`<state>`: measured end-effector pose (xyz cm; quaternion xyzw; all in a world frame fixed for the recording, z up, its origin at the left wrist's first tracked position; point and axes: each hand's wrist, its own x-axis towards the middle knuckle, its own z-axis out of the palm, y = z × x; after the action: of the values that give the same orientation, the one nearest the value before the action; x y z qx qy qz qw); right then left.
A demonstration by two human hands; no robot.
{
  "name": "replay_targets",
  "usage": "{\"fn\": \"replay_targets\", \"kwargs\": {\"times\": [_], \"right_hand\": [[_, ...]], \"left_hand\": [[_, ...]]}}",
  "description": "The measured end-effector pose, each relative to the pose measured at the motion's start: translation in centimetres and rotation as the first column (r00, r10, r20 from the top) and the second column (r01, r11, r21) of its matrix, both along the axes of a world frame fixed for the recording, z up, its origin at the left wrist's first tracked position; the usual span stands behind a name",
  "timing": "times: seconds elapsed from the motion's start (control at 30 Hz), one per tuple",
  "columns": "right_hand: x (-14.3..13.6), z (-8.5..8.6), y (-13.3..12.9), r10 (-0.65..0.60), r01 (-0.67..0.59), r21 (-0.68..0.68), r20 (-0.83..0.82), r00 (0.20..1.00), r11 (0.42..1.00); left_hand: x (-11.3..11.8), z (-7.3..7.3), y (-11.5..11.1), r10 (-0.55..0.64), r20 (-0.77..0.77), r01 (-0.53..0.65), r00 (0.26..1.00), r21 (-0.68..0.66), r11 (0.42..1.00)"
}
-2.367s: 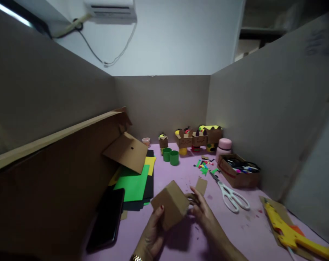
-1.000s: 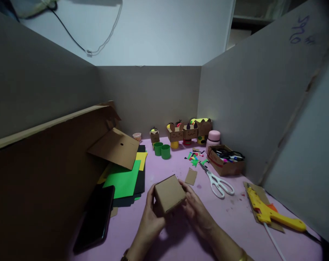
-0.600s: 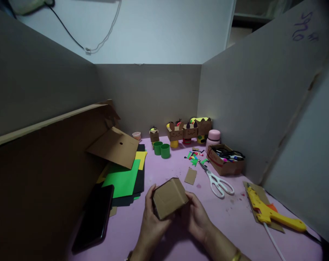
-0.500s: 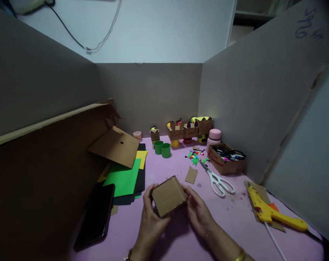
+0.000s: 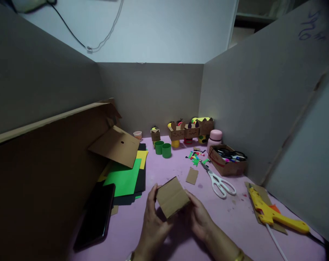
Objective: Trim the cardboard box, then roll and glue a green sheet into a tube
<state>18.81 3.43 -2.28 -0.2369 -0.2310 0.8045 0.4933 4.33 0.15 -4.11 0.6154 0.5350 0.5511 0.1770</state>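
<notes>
Between my two hands, over the near part of the pink table, is a small brown cardboard box [image 5: 173,197], tilted with one face turned up. My left hand [image 5: 155,221] grips its left side, fingers on the far left edge and thumb near the lower corner. On the right side, my right hand [image 5: 198,217] holds the box too; some of its fingers are hidden behind and under it. Just beyond lies a small cardboard rectangle [image 5: 192,175]. White-handled scissors [image 5: 220,183] rest to the right of that piece.
At right lies a yellow glue gun [image 5: 278,214] on cardboard. Behind it stands a box of pens [image 5: 226,163], near a pink bottle [image 5: 214,139]. Two green cups [image 5: 166,150] and cardboard animal figures [image 5: 176,134] stand farther back. Leftward are a black phone [image 5: 95,217] and green paper [image 5: 123,177].
The box has shifted slightly right and turned a little in my hands, which have moved with it. Both hands still hold it.
</notes>
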Motion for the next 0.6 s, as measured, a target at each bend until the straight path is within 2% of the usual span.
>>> {"fn": "replay_targets", "kwargs": {"times": [0.1, 0.17, 0.23, 0.33, 0.43, 0.5, 0.6], "right_hand": [[0.5, 0.2, 0.1, -0.109, 0.109, 0.087, -0.001, 0.994, 0.99], [0.8, 0.5, 0.0, -0.111, 0.112, 0.089, -0.021, 0.994, 0.99], [0.9, 0.7, -0.1, -0.062, 0.064, 0.042, -0.043, 0.997, 0.997], [0.7, 1.1, -0.3, 0.076, -0.085, -0.085, -0.105, 0.991, 0.993], [0.5, 1.4, -0.3, 0.174, -0.213, -0.174, -0.215, 0.961, 0.961], [0.5, 1.4, -0.2, 0.179, -0.23, -0.203, -0.242, 0.954, 0.952], [0.4, 0.9, -0.1, 0.107, -0.148, -0.218, -0.188, 0.976, 0.965]], "left_hand": [[-0.2, 0.2, 0.0, 0.026, -0.079, -0.021, 0.997, 0.063, 0.998], [-0.2, 0.6, -0.1, 0.009, -0.123, 0.004, 0.992, 0.105, 0.995], [0.0, 0.8, -0.2, 0.003, -0.124, 0.013, 0.992, 0.133, 0.991], [0.2, 0.8, -0.2, 0.03, -0.058, -0.022, 0.998, 0.126, 0.992], [0.2, 0.6, -0.1, -0.037, 0.061, 0.034, 0.997, 0.059, 0.998], [0.3, 0.6, -0.1, -0.081, 0.14, 0.076, 0.987, 0.043, 0.996], [0.5, 1.4, -0.3, -0.068, 0.23, 0.065, 0.971, 0.022, 0.998]]}}
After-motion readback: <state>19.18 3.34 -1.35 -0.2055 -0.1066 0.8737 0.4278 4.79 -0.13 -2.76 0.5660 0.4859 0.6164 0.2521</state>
